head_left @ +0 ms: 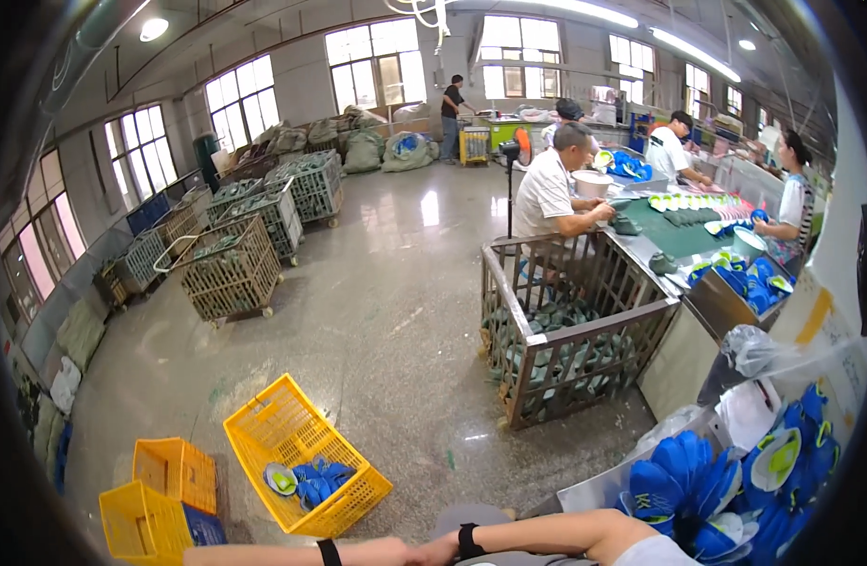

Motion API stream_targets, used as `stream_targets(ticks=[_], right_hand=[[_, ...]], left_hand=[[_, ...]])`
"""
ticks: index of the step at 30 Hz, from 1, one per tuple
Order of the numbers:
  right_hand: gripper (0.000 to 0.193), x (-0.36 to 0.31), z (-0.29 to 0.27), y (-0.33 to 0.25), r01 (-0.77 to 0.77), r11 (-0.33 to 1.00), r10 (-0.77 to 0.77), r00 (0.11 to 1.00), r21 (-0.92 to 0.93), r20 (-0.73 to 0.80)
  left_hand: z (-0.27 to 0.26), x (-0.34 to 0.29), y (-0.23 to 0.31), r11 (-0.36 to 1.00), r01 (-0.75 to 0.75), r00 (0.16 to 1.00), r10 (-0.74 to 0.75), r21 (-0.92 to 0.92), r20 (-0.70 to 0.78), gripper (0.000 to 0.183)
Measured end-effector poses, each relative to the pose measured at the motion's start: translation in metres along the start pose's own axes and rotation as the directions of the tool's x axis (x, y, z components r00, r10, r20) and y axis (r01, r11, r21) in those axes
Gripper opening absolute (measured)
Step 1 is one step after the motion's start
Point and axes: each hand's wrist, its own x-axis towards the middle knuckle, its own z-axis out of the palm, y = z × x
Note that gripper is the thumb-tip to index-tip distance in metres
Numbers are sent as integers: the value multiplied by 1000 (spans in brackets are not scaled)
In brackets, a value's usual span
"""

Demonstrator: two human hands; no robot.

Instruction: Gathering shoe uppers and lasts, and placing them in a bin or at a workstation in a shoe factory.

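Observation:
At the lower edge my two forearms reach in from either side, each with a black band at the wrist. My left hand [384, 551] and my right hand [441, 548] meet there, touching each other. Their fingers are cut off or hidden, so I cannot make out any held thing. A yellow plastic crate [264, 426] stands tilted on the floor just beyond my left hand, with several blue shoe uppers [322, 479] inside. To the right of my right arm lies a large heap of blue shoe uppers [674, 472] with white and lime-green linings.
Two more yellow crates [174, 462] sit at the lower left. A wheeled brown cage [523, 373] holds dark green shoe pieces. People work along a green-topped table [674, 236] at the right. More cage carts [231, 269] and sacks [366, 151] line the far left.

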Motion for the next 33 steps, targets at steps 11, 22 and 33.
stream_targets(ticks=[11, 22, 33], right_hand=[[40, 10, 5, 29, -73, 997, 75, 996, 33, -50], [33, 24, 12, 85, 126, 977, -118, 991, 174, -58], [42, -76, 26, 65, 50, 998, -56, 896, -26, -441]], left_hand=[[56, 1, -38, 958, 211, 976, -197, 192, -91, 25], [80, 47, -72, 984, 169, 957, -152, 48, -248, 26], [99, 45, -92, 975, 186, 893, -221, -125, -393, 26]])
